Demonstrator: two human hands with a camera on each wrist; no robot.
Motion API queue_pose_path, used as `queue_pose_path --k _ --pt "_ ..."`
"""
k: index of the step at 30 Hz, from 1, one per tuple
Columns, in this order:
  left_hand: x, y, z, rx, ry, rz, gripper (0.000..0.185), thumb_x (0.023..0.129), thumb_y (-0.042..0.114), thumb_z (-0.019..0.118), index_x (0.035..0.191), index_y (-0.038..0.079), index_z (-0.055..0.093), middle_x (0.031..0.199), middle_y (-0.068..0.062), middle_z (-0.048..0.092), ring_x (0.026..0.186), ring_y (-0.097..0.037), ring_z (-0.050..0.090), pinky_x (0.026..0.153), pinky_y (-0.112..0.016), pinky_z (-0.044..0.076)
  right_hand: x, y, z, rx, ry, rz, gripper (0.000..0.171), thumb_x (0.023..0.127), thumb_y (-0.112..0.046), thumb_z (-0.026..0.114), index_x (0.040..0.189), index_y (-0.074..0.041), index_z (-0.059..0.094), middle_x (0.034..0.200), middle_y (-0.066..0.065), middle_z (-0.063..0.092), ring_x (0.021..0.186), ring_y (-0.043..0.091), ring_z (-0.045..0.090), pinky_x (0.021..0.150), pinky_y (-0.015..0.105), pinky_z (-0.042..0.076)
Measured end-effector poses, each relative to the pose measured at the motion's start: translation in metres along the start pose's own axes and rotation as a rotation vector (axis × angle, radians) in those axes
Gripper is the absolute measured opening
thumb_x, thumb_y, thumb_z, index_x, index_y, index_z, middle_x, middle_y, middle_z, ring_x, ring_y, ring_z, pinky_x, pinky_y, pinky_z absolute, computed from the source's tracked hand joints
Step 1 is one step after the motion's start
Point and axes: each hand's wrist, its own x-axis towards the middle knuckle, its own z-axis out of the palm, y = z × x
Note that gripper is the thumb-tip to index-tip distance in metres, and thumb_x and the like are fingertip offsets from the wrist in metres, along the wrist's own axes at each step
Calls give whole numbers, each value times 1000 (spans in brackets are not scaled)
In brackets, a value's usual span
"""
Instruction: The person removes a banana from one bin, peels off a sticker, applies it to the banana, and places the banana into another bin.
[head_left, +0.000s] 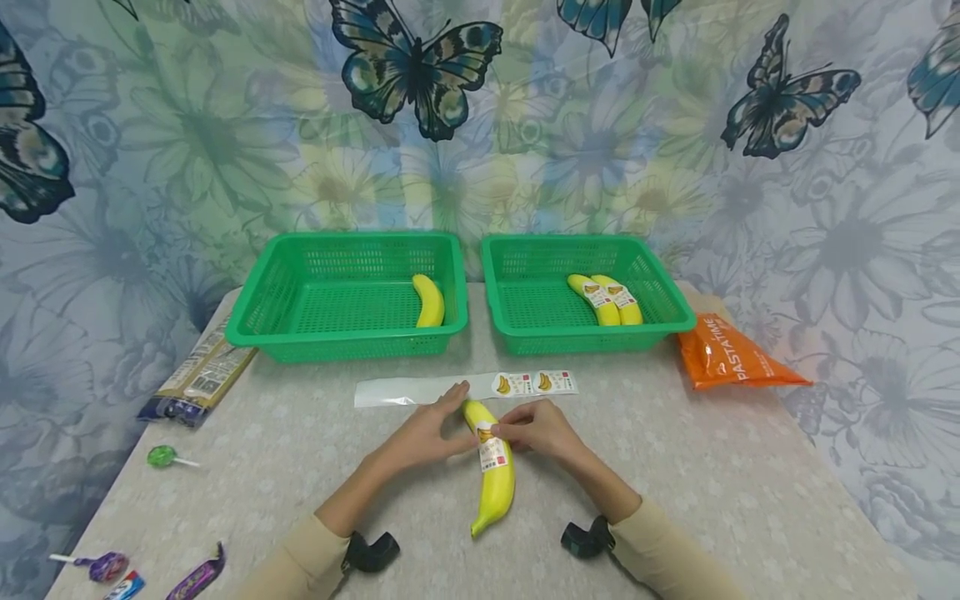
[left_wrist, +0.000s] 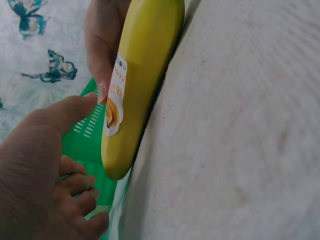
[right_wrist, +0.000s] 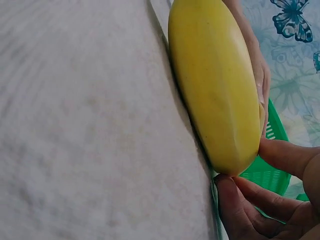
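Observation:
A yellow banana (head_left: 496, 492) lies lengthwise on the table between my hands, its stem end toward me. On its upper half sits a white label (head_left: 492, 450) with a banana picture; the left wrist view shows the label (left_wrist: 116, 97) along the banana's side. My right hand (head_left: 542, 428) holds the banana near its far end, thumb on the label. In the right wrist view, fingertips (right_wrist: 229, 186) of that hand meet the banana's far tip. My left hand (head_left: 423, 433) is at the other side, fingers extended, thumb reaching close to the label's edge.
Behind the hands lies a label strip (head_left: 427, 390) with two labels at its right. One banana (head_left: 430, 302) is in the left green basket (head_left: 345, 343); two labelled bananas (head_left: 609, 302) are in the right basket (head_left: 592, 340). An orange bag (head_left: 731, 357), a packet (head_left: 202, 375) and candies (head_left: 108, 567) lie at the sides.

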Motion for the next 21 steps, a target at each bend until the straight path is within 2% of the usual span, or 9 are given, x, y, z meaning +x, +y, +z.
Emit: queue_pose_path --k 7,15,21 --pt "-2 0 2 -2 -22 -15 92 85 49 70 154 8 26 162 -8 23 149 -29 24 119 -51 26 -7 -2 1 -21 -9 27 41 82 -35 78 106 -3 73 92 7 74 73 13 66 67 28 59" --pt "0 8 1 14 -12 -26 95 85 51 69 155 6 22 162 -12 20 149 -31 22 120 -51 25 -14 1 5 -57 -9 36 46 82 -36 77 110 0 71 86 6 72 67 13 66 61 28 58" --pt "19 22 -3 7 9 -18 97 86 51 68 157 9 16 164 -12 15 150 -30 20 120 -51 26 -15 3 8 -17 5 34 47 81 -36 78 106 2 71 87 7 74 67 12 66 62 28 58"
